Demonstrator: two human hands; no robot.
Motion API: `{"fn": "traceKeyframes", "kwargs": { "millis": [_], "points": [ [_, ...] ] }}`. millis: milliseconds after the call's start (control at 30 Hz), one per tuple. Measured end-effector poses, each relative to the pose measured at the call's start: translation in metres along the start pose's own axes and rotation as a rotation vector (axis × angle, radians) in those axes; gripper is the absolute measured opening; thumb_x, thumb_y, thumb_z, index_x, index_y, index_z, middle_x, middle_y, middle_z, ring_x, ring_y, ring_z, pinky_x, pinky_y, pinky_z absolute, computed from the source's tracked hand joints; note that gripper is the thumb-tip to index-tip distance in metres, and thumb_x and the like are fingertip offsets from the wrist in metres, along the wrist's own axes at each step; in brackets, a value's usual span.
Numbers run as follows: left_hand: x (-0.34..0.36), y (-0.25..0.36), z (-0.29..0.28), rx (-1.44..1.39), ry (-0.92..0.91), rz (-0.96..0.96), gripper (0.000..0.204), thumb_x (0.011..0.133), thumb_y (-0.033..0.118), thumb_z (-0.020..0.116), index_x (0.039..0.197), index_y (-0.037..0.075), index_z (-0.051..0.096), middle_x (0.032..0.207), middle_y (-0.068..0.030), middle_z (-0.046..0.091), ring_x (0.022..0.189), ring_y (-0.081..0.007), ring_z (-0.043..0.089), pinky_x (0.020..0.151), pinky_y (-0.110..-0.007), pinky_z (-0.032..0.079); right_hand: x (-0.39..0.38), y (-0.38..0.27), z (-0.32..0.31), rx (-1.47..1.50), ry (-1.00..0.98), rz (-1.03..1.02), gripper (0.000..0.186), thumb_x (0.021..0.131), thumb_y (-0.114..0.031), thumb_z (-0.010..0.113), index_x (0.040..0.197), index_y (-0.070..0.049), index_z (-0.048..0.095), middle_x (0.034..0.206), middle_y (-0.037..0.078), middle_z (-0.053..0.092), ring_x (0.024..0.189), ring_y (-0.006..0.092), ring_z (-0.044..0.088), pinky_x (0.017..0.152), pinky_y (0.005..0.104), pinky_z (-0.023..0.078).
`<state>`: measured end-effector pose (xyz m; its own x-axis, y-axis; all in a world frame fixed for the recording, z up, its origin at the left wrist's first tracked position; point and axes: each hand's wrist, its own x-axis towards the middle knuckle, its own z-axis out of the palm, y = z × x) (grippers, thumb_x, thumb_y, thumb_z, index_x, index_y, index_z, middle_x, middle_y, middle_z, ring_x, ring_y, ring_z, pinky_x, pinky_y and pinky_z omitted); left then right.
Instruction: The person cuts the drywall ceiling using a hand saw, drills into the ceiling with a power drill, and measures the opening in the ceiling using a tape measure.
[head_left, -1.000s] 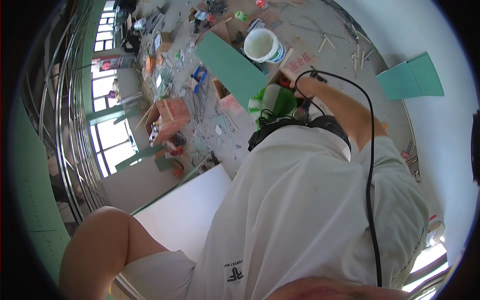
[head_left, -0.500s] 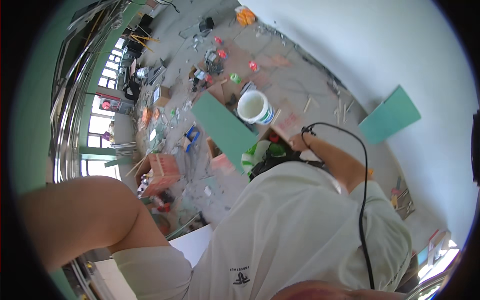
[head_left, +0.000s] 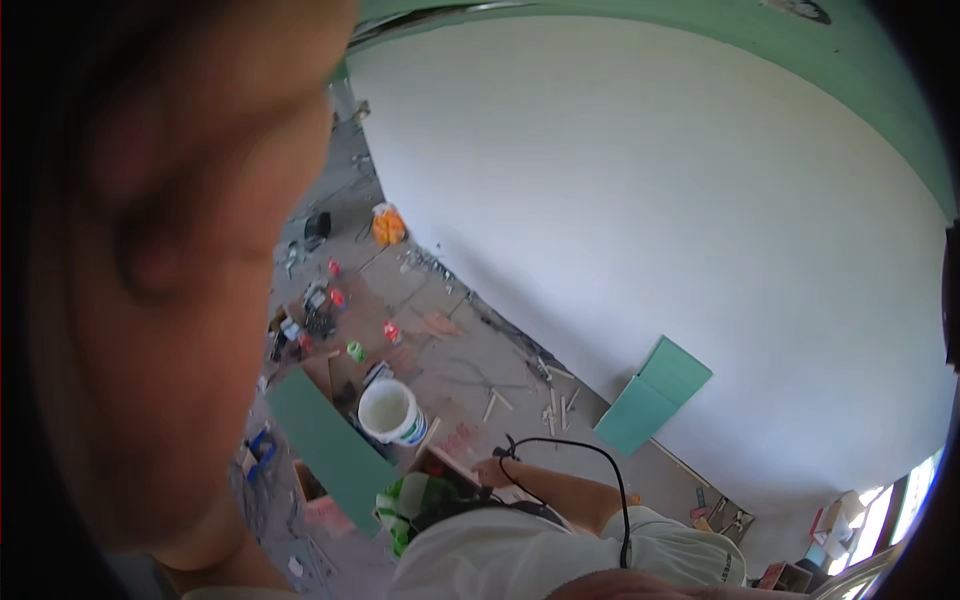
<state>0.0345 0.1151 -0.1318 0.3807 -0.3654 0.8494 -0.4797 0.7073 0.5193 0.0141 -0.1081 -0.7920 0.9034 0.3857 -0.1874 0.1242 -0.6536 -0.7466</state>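
Observation:
My left arm (head_left: 200, 400) is raised very close on the left, large and blurred. The fingers of my left hand (head_left: 170, 180) are smeared, so their state and any hold do not show. Lower down, my right hand (head_left: 488, 472) is at the rim of an open cardboard box (head_left: 436, 458) in front of my body. Its fingers look curled in, but what they hold, if anything, is hidden. A black cable (head_left: 612, 462) runs from a dark band at that wrist. A green-and-white bag (head_left: 415, 500) and something dark lie beside the box, against my shirt.
A white bucket (head_left: 390, 410) stands beyond the box, next to a long green board (head_left: 325, 440). Another green board (head_left: 655, 395) leans against the white wall (head_left: 640, 200). Wood strips (head_left: 553, 408), an orange bag (head_left: 388, 226) and red and green containers (head_left: 356, 351) lie on the littered floor.
The view has swung up and right, showing more white wall. My left arm has risen from the lower left to fill the left side. My right hand stays at the box.

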Motion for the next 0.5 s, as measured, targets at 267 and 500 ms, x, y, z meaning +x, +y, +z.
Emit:
{"fn": "traceKeyframes", "kwargs": {
  "millis": [267,500],
  "points": [
    [0.07,-0.04,0.024,-0.111,-0.109,-0.046,0.051,0.098,0.012,0.05,0.141,-0.004,0.029,0.069,-0.0001,0.04,0.055,-0.0075,0.036,0.049,-0.019,0.029,-0.024,-0.016,-0.05,0.035,0.023,0.128,0.039,0.084,-0.02,0.047,0.116,-0.007,0.065,0.091,0.013,0.069,0.077,0.0281,0.061,0.072,0.0352,0.05],
    [0.084,-0.055,0.036,-0.132,-0.098,-0.136,0.052,0.099,0.01,0.048,0.144,-0.005,0.026,0.066,0.0011,0.037,0.053,-0.006,0.033,0.045,-0.019,0.027,-0.044,0.001,-0.053,0.07,0.237,0.028,0.036,0.085,-0.019,0.046,0.112,-0.006,0.066,0.09,0.01,0.069,0.072,0.0269,0.061,0.071,0.0344,0.05]
  ]
}}
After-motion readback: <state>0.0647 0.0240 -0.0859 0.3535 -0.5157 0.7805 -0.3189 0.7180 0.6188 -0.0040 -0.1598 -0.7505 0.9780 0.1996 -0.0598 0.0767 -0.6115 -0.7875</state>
